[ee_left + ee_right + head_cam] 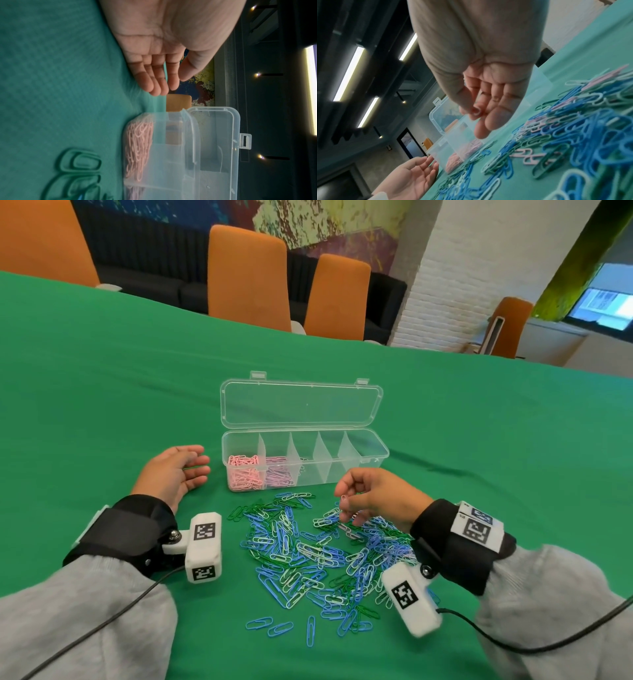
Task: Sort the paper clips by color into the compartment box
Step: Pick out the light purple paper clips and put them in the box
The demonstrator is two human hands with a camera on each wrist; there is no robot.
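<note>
Paper clips: 2 compartments filled, the big heap still to sort

Paper clips of coloured wire (329, 556) lie mostly in a loose heap on the green-covered bench (102, 392), just in front of the clear plastic compartment box with its hinged lid open (373, 455). The box has 5 compartments in a row. The 1st from the left holds a mound of salmon-pink paper clips (244, 474), and the 2nd holds paler lilac-pink paper clips (279, 475); the other 3 look empty, though the clear walls make that hard to be sure of.

The heap shows dark green, mid blue, light blue and whitish-mint clips tangled together, with a few pink ones visible in the right wrist view (529, 157). A handful of blue strays (281, 628) lie apart on the near side.

The right hand (373, 501) hovers over the far edge of the heap, its thumb and forefinger pinching a single pale clip (344, 502) whose colour I cannot tell for certain. The left hand (174, 474) rests on the bench beside the box's left end, palm turned inward, fingers (155, 81) relaxed and holding nothing.

I judge the work well under half done: pinks nearly finished, greens and blues not yet begun
</note>
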